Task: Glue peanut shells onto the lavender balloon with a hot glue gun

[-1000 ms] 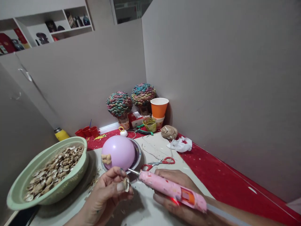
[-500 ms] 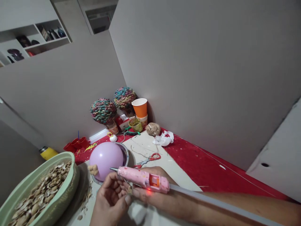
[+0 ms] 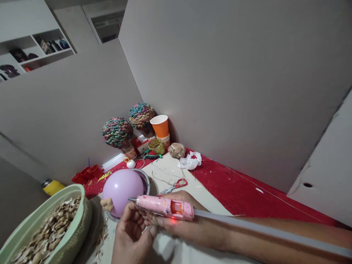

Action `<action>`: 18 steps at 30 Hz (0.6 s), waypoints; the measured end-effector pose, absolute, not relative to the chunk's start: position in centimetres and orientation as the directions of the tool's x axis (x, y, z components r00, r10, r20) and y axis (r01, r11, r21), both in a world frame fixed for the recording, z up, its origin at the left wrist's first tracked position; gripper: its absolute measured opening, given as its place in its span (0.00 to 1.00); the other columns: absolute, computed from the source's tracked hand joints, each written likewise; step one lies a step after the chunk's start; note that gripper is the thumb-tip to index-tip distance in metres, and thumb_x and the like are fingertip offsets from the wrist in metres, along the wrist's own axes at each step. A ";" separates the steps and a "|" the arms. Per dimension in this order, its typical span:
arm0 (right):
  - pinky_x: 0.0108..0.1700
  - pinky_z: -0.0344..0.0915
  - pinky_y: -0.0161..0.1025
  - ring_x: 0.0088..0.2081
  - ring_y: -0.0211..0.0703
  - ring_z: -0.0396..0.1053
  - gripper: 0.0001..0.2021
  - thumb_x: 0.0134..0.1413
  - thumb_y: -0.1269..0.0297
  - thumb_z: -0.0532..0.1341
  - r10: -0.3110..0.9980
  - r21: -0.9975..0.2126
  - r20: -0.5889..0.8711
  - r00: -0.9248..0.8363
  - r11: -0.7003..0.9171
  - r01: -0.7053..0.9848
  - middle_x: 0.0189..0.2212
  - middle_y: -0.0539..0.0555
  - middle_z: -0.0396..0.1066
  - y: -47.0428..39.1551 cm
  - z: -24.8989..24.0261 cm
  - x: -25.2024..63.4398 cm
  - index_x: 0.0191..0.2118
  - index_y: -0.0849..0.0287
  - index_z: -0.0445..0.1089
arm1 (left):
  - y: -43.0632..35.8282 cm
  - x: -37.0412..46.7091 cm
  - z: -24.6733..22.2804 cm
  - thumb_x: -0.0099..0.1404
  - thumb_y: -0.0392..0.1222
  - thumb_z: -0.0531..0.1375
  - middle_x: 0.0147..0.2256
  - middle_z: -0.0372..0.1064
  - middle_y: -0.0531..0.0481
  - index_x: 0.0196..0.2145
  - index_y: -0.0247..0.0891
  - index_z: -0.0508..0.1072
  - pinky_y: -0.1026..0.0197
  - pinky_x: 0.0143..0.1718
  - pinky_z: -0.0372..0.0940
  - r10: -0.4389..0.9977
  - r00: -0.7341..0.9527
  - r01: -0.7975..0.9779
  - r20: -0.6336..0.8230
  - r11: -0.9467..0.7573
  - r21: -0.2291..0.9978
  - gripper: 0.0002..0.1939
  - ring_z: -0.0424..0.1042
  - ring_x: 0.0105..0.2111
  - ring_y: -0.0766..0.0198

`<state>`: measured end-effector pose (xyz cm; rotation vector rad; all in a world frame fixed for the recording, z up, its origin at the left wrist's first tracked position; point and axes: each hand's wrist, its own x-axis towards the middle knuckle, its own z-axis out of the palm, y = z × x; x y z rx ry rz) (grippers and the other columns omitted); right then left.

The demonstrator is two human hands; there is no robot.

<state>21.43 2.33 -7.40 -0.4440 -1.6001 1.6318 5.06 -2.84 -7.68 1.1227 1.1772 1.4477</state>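
My right hand [image 3: 189,229] is wrapped round a pink hot glue gun [image 3: 154,205], its metal nozzle pointing left. A long glue stick [image 3: 247,222] runs out of the gun's back over my forearm, and a red light glows underneath. Below the nozzle, my left hand [image 3: 134,233] has curled fingers, with a small tan piece of peanut shell [image 3: 154,220] at their tips, beside my right fingers. Just beyond, a lilac balloon [image 3: 122,189] rests in a round bowl [image 3: 147,183]. A peanut shell cluster [image 3: 107,204] sticks to the balloon's left side.
A green basket [image 3: 79,205] of peanut shells stands at left. Scissors [image 3: 176,185], a twine ball [image 3: 176,150] and crumpled tissue [image 3: 190,160] lie beyond my hands. Two colourful shell-covered balls [image 3: 117,132] on cups and an orange cup [image 3: 161,126] stand at the corner walls.
The view has shifted a little, so most things sit slightly further left. Both hands stay close together, and the glue gun keeps nearly the same pose.
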 end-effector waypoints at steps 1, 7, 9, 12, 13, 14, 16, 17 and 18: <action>0.30 0.58 0.32 0.27 0.35 0.57 0.08 0.56 0.61 0.62 0.723 -0.952 0.272 -0.635 0.106 -0.288 0.26 0.47 0.63 2.4 -7.4 21.4 0.31 0.60 0.69 | -2.9 5.1 -7.6 0.46 0.44 0.75 0.32 0.71 0.50 0.34 0.40 0.70 0.66 0.36 0.66 0.984 -0.157 -0.114 0.085 -0.104 0.988 0.21 0.70 0.33 0.64; 0.24 0.52 0.30 0.24 0.33 0.52 0.08 0.50 0.66 0.64 0.702 -0.960 0.242 -0.670 0.075 -0.268 0.22 0.44 0.58 2.8 -7.1 21.6 0.27 0.60 0.64 | -3.3 5.9 -7.0 0.47 0.42 0.74 0.32 0.73 0.49 0.35 0.38 0.72 0.65 0.36 0.68 0.972 -0.210 -0.117 0.106 -0.132 0.984 0.20 0.72 0.32 0.64; 0.24 0.52 0.31 0.24 0.33 0.52 0.10 0.49 0.65 0.65 0.700 -0.962 0.248 -0.670 0.098 -0.254 0.22 0.45 0.58 2.9 -7.1 21.6 0.26 0.60 0.63 | -3.3 6.2 -6.9 0.47 0.42 0.75 0.31 0.73 0.50 0.34 0.39 0.71 0.67 0.35 0.68 0.963 -0.238 -0.125 0.123 -0.156 0.980 0.20 0.72 0.31 0.65; 0.26 0.53 0.32 0.25 0.34 0.53 0.09 0.51 0.63 0.63 0.693 -0.952 0.297 -0.656 0.164 -0.257 0.24 0.46 0.59 3.1 -7.4 21.8 0.27 0.60 0.63 | -3.3 6.5 -7.0 0.45 0.40 0.75 0.29 0.73 0.52 0.33 0.39 0.71 0.68 0.35 0.68 0.950 -0.283 -0.140 0.131 -0.176 0.974 0.21 0.72 0.30 0.67; 0.26 0.53 0.32 0.25 0.34 0.53 0.09 0.52 0.63 0.62 0.684 -0.944 0.328 -0.652 0.207 -0.258 0.24 0.46 0.58 3.1 -7.6 21.8 0.28 0.60 0.63 | -3.2 6.6 -7.0 0.45 0.40 0.75 0.29 0.73 0.52 0.33 0.39 0.71 0.68 0.35 0.68 0.947 -0.293 -0.143 0.134 -0.182 0.973 0.21 0.72 0.30 0.67; 0.25 0.53 0.32 0.25 0.34 0.53 0.09 0.53 0.62 0.61 0.671 -0.930 0.368 -0.643 0.266 -0.254 0.24 0.46 0.58 3.2 -7.7 21.9 0.28 0.59 0.62 | -3.1 6.7 -7.1 0.45 0.40 0.75 0.29 0.73 0.52 0.34 0.39 0.71 0.68 0.34 0.68 0.944 -0.299 -0.145 0.136 -0.186 0.972 0.21 0.72 0.30 0.67; 0.24 0.53 0.33 0.24 0.35 0.54 0.09 0.53 0.61 0.59 0.635 -0.874 0.475 -0.609 0.422 -0.242 0.24 0.47 0.57 3.5 -8.1 22.1 0.27 0.58 0.60 | -3.0 6.8 -7.2 0.45 0.40 0.75 0.30 0.74 0.51 0.34 0.39 0.71 0.70 0.33 0.68 0.939 -0.312 -0.144 0.142 -0.195 0.970 0.21 0.72 0.29 0.67; 0.25 0.53 0.34 0.24 0.35 0.54 0.10 0.54 0.60 0.58 0.608 -0.830 0.535 -0.586 0.509 -0.230 0.24 0.47 0.58 3.6 -8.3 22.1 0.27 0.58 0.59 | -3.0 6.8 -7.3 0.45 0.40 0.75 0.30 0.75 0.51 0.35 0.39 0.71 0.70 0.32 0.67 0.936 -0.321 -0.145 0.144 -0.198 0.969 0.21 0.72 0.29 0.68; 0.25 0.54 0.34 0.24 0.36 0.56 0.11 0.55 0.58 0.58 0.581 -0.776 0.596 -0.554 0.593 -0.214 0.24 0.48 0.58 3.8 -8.5 22.0 0.27 0.57 0.59 | -2.9 6.9 -7.4 0.45 0.40 0.75 0.30 0.75 0.52 0.35 0.39 0.71 0.71 0.31 0.67 0.932 -0.332 -0.144 0.143 -0.200 0.969 0.21 0.72 0.28 0.68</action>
